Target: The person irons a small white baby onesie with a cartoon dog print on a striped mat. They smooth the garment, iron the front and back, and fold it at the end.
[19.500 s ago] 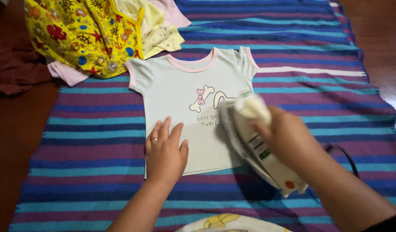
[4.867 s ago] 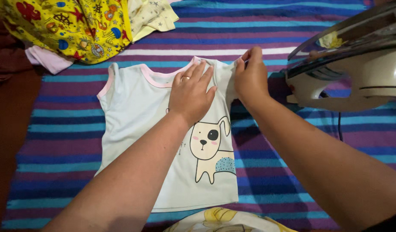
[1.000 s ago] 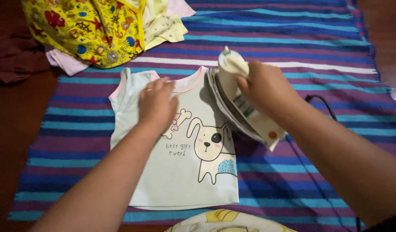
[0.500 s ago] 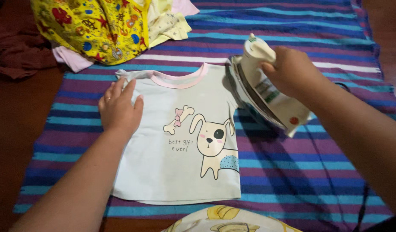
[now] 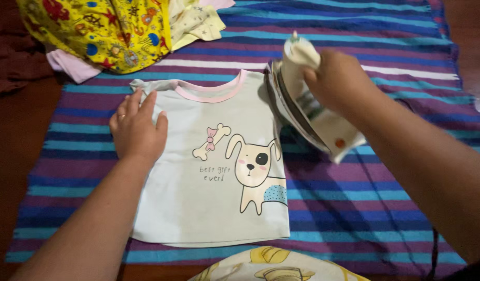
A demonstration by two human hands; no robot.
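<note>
A small pale green T-shirt (image 5: 219, 198) with a pink collar and a dog print lies flat on a striped blue and purple cloth (image 5: 354, 208). My left hand (image 5: 137, 127) rests flat, fingers spread, on the shirt's left shoulder, beside the folded-in left sleeve. My right hand (image 5: 341, 83) grips the handle of a cream clothes iron (image 5: 307, 112), which sits tilted over the shirt's right sleeve and edge. The iron's soleplate faces left toward the shirt.
A pile of clothes, with a yellow printed garment (image 5: 104, 31) on top, lies at the back left. A dark red cloth (image 5: 13, 62) sits on the brown floor at far left. The iron's black cord (image 5: 432, 250) trails at right. A yellow-printed fabric (image 5: 276, 265) shows at the bottom edge.
The left hand moved from the collar to the shirt's left shoulder over the last second. The iron shifted from the collar area to the right sleeve and stays there, tipped.
</note>
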